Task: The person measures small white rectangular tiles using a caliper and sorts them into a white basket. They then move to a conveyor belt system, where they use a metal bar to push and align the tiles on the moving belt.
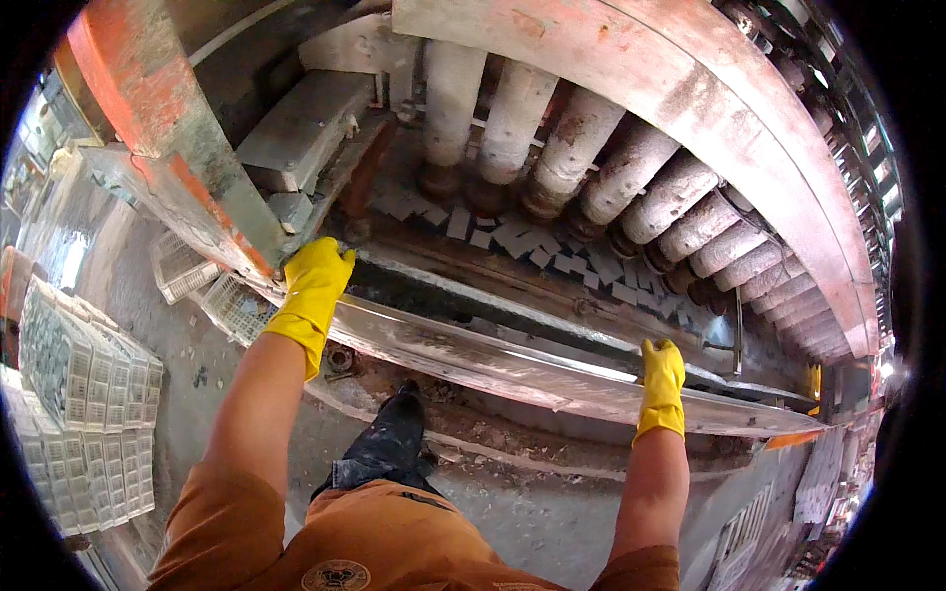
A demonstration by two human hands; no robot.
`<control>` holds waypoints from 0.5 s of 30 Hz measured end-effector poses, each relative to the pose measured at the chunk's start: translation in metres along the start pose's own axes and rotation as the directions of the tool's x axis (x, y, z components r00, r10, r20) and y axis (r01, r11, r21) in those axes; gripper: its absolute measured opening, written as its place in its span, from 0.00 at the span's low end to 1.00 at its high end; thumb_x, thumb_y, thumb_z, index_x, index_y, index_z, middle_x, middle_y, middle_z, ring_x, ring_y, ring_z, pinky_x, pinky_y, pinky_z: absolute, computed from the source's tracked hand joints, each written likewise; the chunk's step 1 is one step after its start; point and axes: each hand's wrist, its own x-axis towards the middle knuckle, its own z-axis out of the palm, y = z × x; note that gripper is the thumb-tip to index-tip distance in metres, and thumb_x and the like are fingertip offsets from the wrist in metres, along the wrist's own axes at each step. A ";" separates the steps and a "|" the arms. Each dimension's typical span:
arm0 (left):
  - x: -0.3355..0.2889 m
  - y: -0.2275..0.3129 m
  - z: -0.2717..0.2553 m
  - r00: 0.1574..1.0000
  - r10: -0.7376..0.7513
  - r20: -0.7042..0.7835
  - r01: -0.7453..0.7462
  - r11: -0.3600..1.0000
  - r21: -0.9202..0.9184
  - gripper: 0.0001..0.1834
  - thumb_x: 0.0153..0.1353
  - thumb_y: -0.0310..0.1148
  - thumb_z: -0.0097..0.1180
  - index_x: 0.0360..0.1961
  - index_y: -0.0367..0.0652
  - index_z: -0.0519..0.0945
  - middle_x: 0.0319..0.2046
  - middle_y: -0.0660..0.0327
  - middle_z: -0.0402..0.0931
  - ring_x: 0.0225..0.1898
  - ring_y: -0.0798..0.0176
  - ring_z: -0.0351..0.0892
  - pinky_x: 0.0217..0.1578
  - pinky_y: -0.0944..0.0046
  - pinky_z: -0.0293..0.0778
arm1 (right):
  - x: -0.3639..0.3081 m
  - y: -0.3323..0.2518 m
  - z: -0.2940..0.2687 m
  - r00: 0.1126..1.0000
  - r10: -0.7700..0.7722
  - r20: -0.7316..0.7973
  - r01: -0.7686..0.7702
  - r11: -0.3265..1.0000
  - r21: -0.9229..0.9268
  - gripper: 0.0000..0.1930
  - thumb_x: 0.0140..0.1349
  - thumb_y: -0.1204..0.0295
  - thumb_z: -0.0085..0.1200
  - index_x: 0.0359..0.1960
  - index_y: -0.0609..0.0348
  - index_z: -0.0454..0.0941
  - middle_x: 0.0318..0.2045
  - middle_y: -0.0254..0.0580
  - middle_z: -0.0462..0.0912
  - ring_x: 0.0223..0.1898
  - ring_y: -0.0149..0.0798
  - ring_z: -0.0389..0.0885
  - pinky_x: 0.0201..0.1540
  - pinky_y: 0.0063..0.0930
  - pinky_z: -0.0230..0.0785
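Both my hands wear yellow rubber gloves. My left hand (pixel 313 279) grips the left end of a long shiny metal rail (pixel 473 357) that runs along the front of a big machine, near an orange-painted steel post (pixel 172 128). My right hand (pixel 662 376) rests farther right on the same rail, fingers curled over its upper edge. Behind the rail lies a row of thick grey rollers (pixel 601 172) with several small pale tiles (pixel 552 251) scattered below them. My dark shoe (pixel 394 433) stands on the ledge under the rail.
Stacks of white plastic crates (pixel 84 394) stand on the concrete floor at left, with loose crates (pixel 232 305) near the post. A curved pink-grey machine cover (pixel 729 108) arches over the rollers. A grey block (pixel 301 128) sits on the frame at top.
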 end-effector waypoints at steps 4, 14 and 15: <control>-0.001 -0.005 0.002 1.000 -0.004 0.002 0.004 1.000 0.006 0.25 0.63 0.56 0.58 0.48 0.47 0.86 0.49 0.50 0.85 0.52 0.42 0.84 0.53 0.45 0.78 | -0.007 -0.007 0.000 1.000 0.011 0.005 -0.011 0.999 -0.039 0.31 0.67 0.51 0.59 0.64 0.61 0.76 0.52 0.54 0.86 0.33 0.50 0.91 0.38 0.40 0.83; -0.010 -0.014 0.006 1.000 0.004 -0.030 -0.005 1.000 -0.025 0.23 0.62 0.55 0.61 0.46 0.48 0.86 0.44 0.52 0.87 0.48 0.43 0.85 0.49 0.47 0.78 | -0.019 0.009 0.004 0.999 -0.007 -0.042 0.005 0.999 -0.045 0.31 0.67 0.49 0.58 0.64 0.61 0.77 0.50 0.56 0.87 0.32 0.51 0.90 0.42 0.40 0.82; -0.012 -0.016 0.007 0.999 0.005 -0.032 -0.005 1.000 -0.021 0.23 0.62 0.55 0.62 0.46 0.48 0.86 0.44 0.52 0.87 0.49 0.43 0.85 0.49 0.47 0.78 | -0.022 0.010 0.004 0.999 -0.004 -0.038 0.002 0.999 -0.050 0.31 0.67 0.50 0.58 0.64 0.60 0.76 0.49 0.56 0.87 0.30 0.50 0.90 0.41 0.40 0.82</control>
